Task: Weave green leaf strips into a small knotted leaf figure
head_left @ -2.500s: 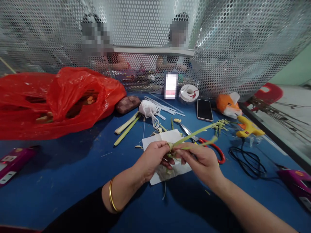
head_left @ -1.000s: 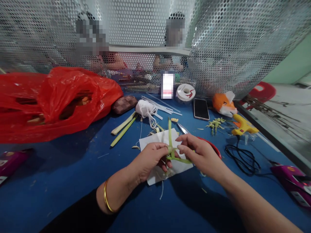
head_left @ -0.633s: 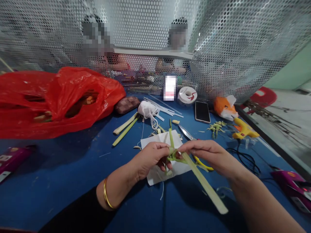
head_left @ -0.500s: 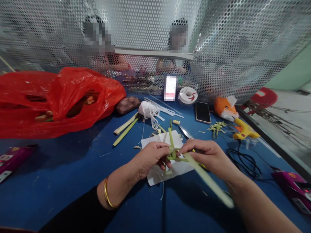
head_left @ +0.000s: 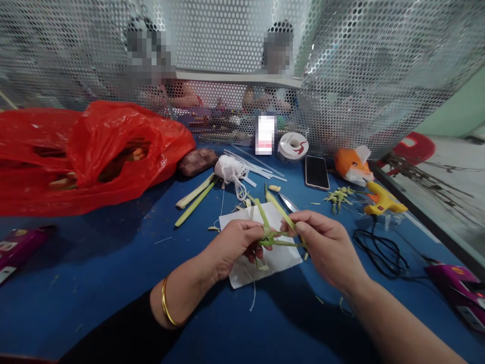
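Note:
My left hand (head_left: pixel 237 242) is closed in a pinch on a small bundle of crossed and folded green plant strips (head_left: pixel 268 236), held over a white sheet of paper (head_left: pixel 242 278). Between thumb and fingers, my right hand (head_left: pixel 322 242) grips a flat, pale green plant strip (head_left: pixel 279 205) that points up and away from me. Thin green ends run from the bundle towards the right fingers. Just beyond the right hand, a metal blade (head_left: pixel 288 202) shows, its handle mostly hidden. Two thick green stalks (head_left: pixel 195 205) lie further left.
Around the blue table (head_left: pixel 125 263) are a red plastic bag (head_left: pixel 159 146), a ball of white string (head_left: pixel 229 171), a ribbon spool (head_left: pixel 293 146), a phone (head_left: pixel 317 172), a yellow glue gun (head_left: pixel 384 198) with black cord, and purple power strips (head_left: pixel 456 293). People sit behind a perforated metal screen (head_left: pixel 227 35).
The long strip in my right hand has swung from pointing down towards me to pointing up and away. My right hand has turned and shifted slightly; my left keeps hold of the bundle.

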A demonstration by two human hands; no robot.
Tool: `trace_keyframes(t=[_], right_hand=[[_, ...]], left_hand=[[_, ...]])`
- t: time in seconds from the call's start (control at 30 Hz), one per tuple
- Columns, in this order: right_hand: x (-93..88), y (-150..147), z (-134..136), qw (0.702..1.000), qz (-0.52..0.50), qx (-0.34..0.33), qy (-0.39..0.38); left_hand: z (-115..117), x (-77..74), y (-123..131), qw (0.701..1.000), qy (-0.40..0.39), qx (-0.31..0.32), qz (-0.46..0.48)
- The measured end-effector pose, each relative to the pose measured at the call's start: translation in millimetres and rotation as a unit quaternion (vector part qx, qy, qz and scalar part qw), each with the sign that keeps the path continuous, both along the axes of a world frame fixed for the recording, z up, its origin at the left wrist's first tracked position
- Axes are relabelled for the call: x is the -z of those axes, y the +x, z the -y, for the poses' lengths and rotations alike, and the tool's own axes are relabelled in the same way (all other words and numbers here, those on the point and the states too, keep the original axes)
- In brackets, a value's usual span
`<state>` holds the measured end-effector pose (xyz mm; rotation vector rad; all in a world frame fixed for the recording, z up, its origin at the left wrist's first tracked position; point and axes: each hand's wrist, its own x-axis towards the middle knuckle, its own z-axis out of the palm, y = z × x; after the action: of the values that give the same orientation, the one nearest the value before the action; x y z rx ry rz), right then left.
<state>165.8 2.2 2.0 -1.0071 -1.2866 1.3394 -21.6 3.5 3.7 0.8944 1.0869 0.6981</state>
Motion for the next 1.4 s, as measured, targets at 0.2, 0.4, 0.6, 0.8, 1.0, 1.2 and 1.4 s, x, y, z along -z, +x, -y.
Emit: trace_keyframes(t=[0.2,0.4,0.6,0.8,1.0,1.2,1.4], right_hand=[[-3.0,3.6,-5.8,0.996,0.086,0.01,0.037],[-4.1,6.6,-7.5,0.987,0.136,0.004,0.088],[-8.9,15.0,-13.6,0.983,0.158,-0.035,0.085],[-18.7,26.3,-20.3,0.971,0.156,-0.154,0.09],[-22.0,27.4,-20.0,0.964,0.115,-0.238,0.029],[-22.3,28.5,-19.4,0.969,0.074,-0.231,-0.046],[-18.9,27.7,-19.4,0.968,0.081,-0.224,-0.076]], left_hand=[[0.9,0.3,0.8,1.0,0.0,-0.025,0.002],[0.0,-0.6,-0.1,1.0,0.007,-0.029,0.008],[-0.9,-0.4,-1.4,1.0,-0.002,-0.021,0.005],[-1.6,0.4,-3.2,1.0,-0.001,-0.005,0.026],[-0.5,-0.8,-5.6,0.999,-0.001,0.009,0.044],[-0.6,-0.8,-7.2,0.997,0.003,0.036,0.064],[-0.6,-2.3,-6.7,0.997,-0.001,0.042,0.067]])
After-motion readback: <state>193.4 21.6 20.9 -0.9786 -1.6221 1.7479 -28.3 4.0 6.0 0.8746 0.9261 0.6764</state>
